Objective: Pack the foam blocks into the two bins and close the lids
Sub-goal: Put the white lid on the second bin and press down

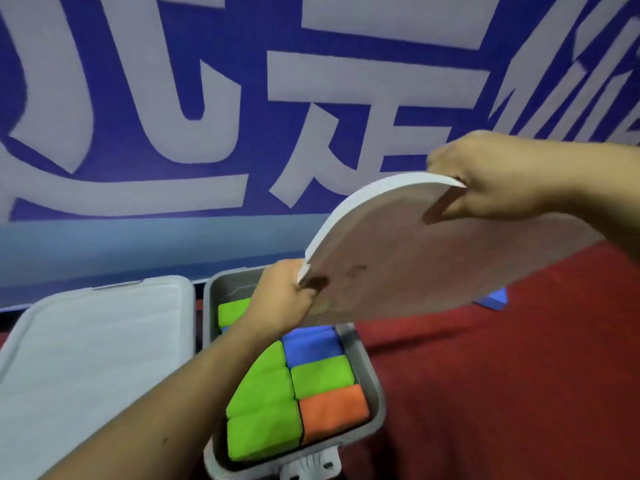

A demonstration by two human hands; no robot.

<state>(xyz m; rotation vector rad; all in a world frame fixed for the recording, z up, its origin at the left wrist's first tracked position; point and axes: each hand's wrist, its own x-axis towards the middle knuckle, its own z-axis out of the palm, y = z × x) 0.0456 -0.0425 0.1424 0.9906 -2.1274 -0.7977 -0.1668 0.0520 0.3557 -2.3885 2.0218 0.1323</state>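
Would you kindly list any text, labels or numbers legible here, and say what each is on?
Banner behind the table: large white characters on blue, cropped by the frame; none reads whole with certainty.
Lid in both hands: no text.
Bins and foam blocks: no readable labels.

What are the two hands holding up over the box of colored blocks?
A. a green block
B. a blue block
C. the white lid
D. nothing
C: the left hand and right hand each grip an edge of the white lid, tilted above the open bin of foam blocks.
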